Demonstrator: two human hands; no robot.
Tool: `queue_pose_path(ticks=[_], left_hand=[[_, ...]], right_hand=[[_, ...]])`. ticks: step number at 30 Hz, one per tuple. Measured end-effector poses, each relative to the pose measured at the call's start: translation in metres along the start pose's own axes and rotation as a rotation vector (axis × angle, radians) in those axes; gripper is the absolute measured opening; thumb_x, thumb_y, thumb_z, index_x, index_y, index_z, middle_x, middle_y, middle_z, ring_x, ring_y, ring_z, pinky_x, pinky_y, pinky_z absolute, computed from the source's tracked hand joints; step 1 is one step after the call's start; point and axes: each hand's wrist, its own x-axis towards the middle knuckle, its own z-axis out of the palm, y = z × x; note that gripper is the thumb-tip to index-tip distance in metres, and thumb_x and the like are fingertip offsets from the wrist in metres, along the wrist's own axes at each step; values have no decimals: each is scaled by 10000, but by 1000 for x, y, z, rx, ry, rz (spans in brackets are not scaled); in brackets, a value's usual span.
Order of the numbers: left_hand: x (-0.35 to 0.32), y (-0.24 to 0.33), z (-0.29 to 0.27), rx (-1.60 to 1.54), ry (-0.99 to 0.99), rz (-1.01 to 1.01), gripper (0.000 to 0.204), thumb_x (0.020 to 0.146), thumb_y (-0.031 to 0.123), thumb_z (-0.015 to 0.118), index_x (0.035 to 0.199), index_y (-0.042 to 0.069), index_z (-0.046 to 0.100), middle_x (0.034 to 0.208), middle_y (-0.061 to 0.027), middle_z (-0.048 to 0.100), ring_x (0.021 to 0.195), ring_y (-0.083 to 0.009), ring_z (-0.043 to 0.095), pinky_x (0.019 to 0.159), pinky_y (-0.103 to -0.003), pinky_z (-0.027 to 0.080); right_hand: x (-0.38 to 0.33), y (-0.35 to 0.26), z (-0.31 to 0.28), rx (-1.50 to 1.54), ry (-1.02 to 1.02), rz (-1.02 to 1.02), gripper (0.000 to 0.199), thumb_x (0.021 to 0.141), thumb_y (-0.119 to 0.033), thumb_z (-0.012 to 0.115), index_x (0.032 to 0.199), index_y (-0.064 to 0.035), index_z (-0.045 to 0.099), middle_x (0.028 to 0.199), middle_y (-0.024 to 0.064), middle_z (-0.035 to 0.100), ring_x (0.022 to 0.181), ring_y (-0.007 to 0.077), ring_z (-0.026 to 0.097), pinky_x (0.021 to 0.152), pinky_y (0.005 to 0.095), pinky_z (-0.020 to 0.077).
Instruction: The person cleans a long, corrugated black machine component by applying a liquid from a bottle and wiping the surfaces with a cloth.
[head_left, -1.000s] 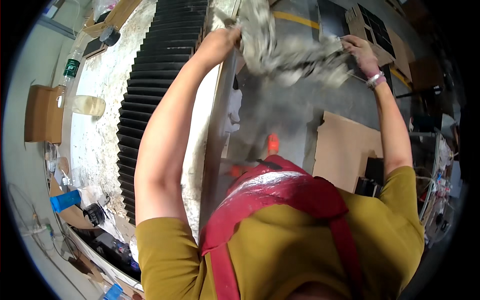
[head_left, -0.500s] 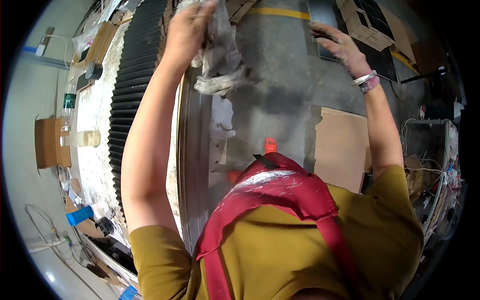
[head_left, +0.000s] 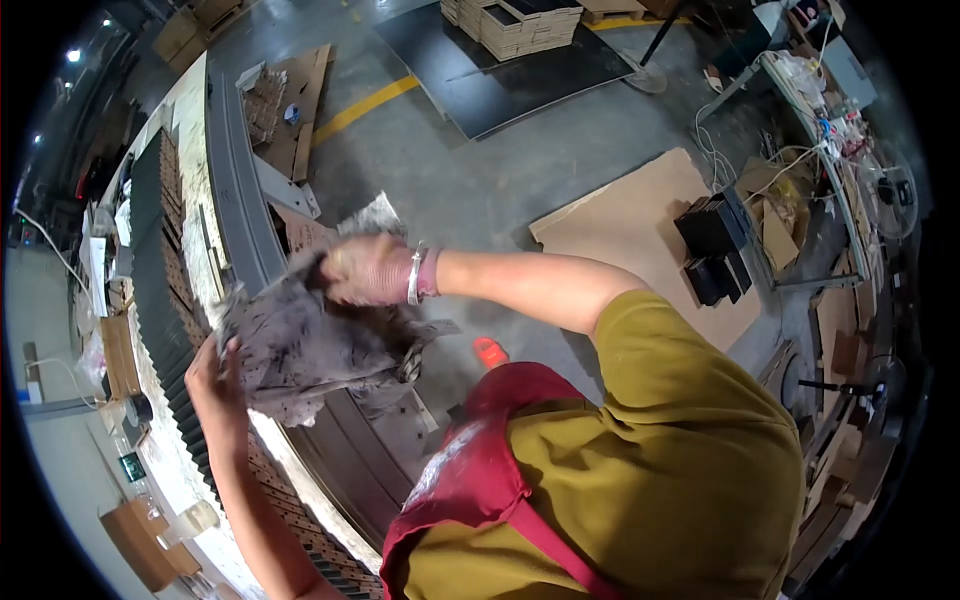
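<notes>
A grey, dark-smudged rag (head_left: 300,350) is stretched between my hands, over the metal edge of the long workbench (head_left: 330,450). My left hand (head_left: 217,385) pinches its left side, fingers closed on the cloth. At the rag's upper right, my right hand (head_left: 365,270) is closed on a bunched part; a pinkish, stained glove seems to cover it, with a silvery bracelet at the wrist. Beside my left hand runs a long row of black-edged strips (head_left: 165,310) on the whitish bench top.
Bottles (head_left: 190,522) and a cardboard box (head_left: 140,545) line the bench's far left side. On the floor lie a cardboard sheet (head_left: 630,230) with black blocks (head_left: 712,245), and a black panel (head_left: 500,75) bearing stacked boards (head_left: 525,30). A cluttered metal-framed table (head_left: 850,200) stands right.
My right hand has swung from the far right across to the left and taken hold of the rag. The rag is now spread between both hands. The view has turned and shifted.
</notes>
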Motion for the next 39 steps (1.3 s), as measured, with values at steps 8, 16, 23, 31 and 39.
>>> queue_pose_path(ticks=[8, 16, 23, 31, 39], left_hand=[[-65, -82, 36, 340, -136, 386, 222, 948, 68, 441, 1026, -29, 625, 927, -202, 615, 853, -263, 592, 754, -351, 483], [-61, -57, 2, -679, 138, -316, 275, 1028, 223, 490, 1028, -32, 594, 897, 1, 546, 807, -92, 455, 759, -234, 387], [-38, 32, 0, -672, 201, -239, 247, 1013, 222, 529, 1005, -15, 600, 866, 33, 529, 809, -56, 433, 728, -210, 363], [-92, 15, -5, -762, 237, -301, 245, 1019, 186, 481, 927, -1, 610, 760, 4, 560, 726, -65, 468, 661, -229, 377], [-201, -39, 65, -806, 58, -775, 556, 997, 436, 463, 1460, 152, 345, 1437, -73, 425, 1293, -249, 427, 1011, -448, 400]], right_hand=[[-19, 26, 9, -494, 59, -217, 108, 700, -196, 638, 741, -99, 663, 906, 61, 666, 809, 251, 653, 678, 432, 514], [-30, 72, -36, 204, 646, 47, 328, 857, -374, 588, 997, -98, 697, 921, 103, 674, 890, 233, 630, 827, 345, 479], [-21, 28, 7, 667, -135, 63, 799, 825, -315, 705, 1475, -84, 301, 1399, 159, 478, 1296, 226, 453, 1086, 338, 360], [-17, 60, 137, 235, 162, 46, 390, 835, -129, 616, 1220, -65, 605, 1184, 187, 628, 1111, 345, 590, 944, 382, 468], [-26, -28, 95, 1450, -406, 255, 568, 829, -162, 671, 1320, 36, 465, 1250, 141, 570, 1152, 233, 557, 1025, 346, 413]])
